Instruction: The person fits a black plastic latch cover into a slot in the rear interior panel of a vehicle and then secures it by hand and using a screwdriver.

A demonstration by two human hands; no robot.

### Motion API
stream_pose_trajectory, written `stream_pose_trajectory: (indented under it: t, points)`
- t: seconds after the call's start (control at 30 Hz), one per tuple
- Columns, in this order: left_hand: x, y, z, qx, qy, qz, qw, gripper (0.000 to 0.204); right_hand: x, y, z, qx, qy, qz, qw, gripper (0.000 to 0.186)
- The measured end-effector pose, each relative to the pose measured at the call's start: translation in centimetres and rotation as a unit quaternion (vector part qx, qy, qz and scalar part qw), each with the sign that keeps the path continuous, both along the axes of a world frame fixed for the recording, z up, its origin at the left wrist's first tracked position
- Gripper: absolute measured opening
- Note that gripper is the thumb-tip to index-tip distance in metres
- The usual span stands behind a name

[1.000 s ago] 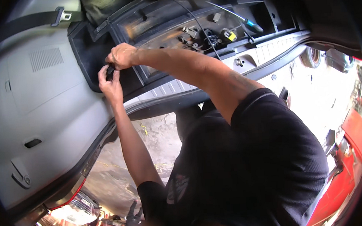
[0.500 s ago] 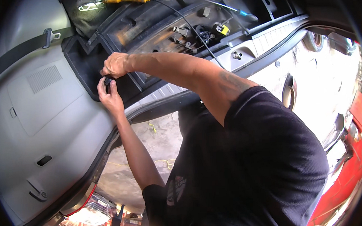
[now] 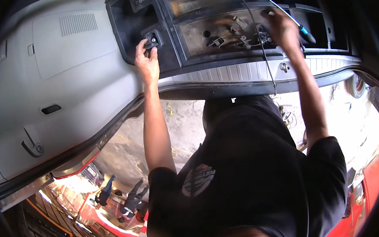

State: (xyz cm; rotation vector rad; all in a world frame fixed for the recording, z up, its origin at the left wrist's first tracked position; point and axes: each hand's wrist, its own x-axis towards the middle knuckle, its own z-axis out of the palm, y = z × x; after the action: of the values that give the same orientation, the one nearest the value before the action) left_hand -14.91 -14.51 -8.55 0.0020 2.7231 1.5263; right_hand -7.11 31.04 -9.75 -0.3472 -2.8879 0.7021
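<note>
Right hand (image 3: 284, 31) has swung rightward, beside the screwdriver (image 3: 307, 35); blur hides whether it grips anything. Left hand (image 3: 148, 65) pinches a small black fitting (image 3: 152, 41) over the left storage compartment (image 3: 122, 31); a steady pinch should prevent slipping.

Lettered print (image 3: 198, 180) on black shirt (image 3: 255, 192)

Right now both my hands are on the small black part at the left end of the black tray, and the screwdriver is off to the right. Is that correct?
Not quite: the head view shows only your left hand on the small black part. Your right hand is away from it, near the screwdriver off to the right.
</note>
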Motion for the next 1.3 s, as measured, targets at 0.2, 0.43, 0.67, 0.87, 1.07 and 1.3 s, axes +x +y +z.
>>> stream_pose_trajectory:
  t: [0.2,0.43,0.67,0.87,1.07,1.3]
  points:
    - [-1.1,-0.6,-0.2,-0.131,0.087,-0.067,0.985,0.047,6.6,8.9,-1.7,0.147,-0.067,-0.040,0.986,0.028]
    - [-1.4,0.2,1.3,-0.209,0.036,-0.080,0.974,0.053,7.5,10.1,-6.3,0.119,-0.072,-0.055,0.989,0.034]
    - [-1.4,0.2,1.2,-0.086,-0.022,-0.049,0.995,0.048,6.5,11.6,-4.0,-0.056,-0.004,-0.076,0.995,0.026]
    - [-1.6,-0.3,0.0,-0.120,0.021,-0.064,0.990,0.048,7.2,11.8,-2.0,-0.394,-0.122,-0.182,0.893,0.018]
    - [-1.6,1.5,1.4,-0.212,-0.006,-0.071,0.975,0.053,8.2,11.9,0.2,-0.489,-0.124,-0.164,0.848,0.022]
    - [-1.1,-0.5,-0.4,-0.157,0.023,-0.045,0.986,0.052,5.9,10.7,5.4,-0.445,-0.070,-0.098,0.887,0.031]
